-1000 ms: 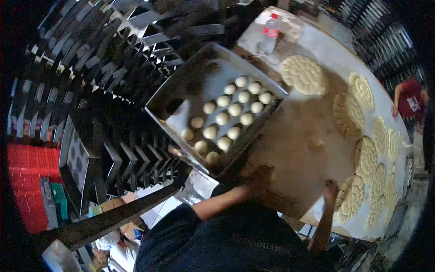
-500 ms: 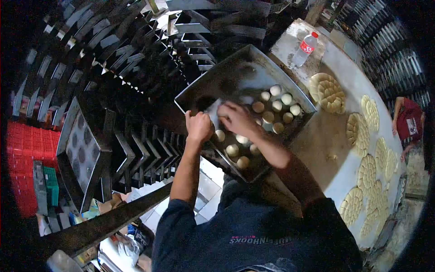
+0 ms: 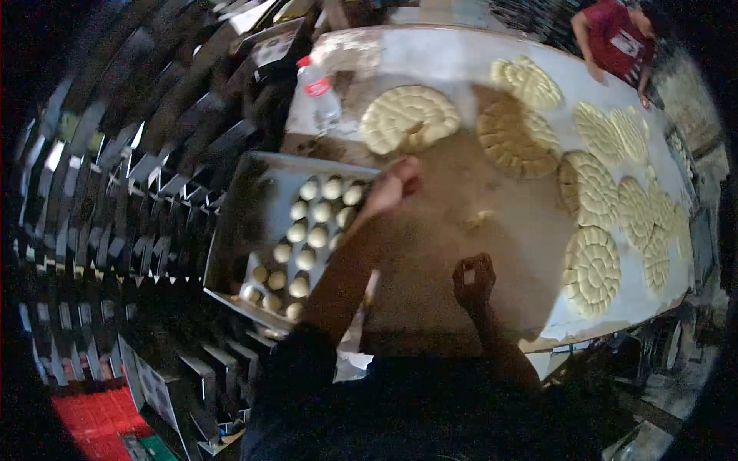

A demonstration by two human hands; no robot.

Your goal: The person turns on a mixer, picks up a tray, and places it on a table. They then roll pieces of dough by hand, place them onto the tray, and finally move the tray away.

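My left hand (image 3: 395, 183) is over the table just past the tray's right corner, fingers curled in, slightly blurred. Close beyond it lies a round of dough (image 3: 409, 115) scored into many pieces, with a gap at its near edge. My right hand (image 3: 473, 281) hovers above the shaded table nearer my body, its fingers curled together around a small pale spot; I cannot tell what it is. To the left, a metal tray (image 3: 231, 230) holds rows of dough balls (image 3: 317, 236), and my left forearm passes over its right side.
More cut dough rounds (image 3: 592, 269) cover the right of the table (image 3: 453, 50). A plastic bottle (image 3: 318, 88) with a red cap stands at the back left. Racks of dark trays (image 3: 100, 207) fill the left. A person in a red shirt (image 3: 615, 38) is at the far edge.
My view has turned right toward the table. Both hands have left the tray and are now over the table. More dough balls show in the tray, in rows.
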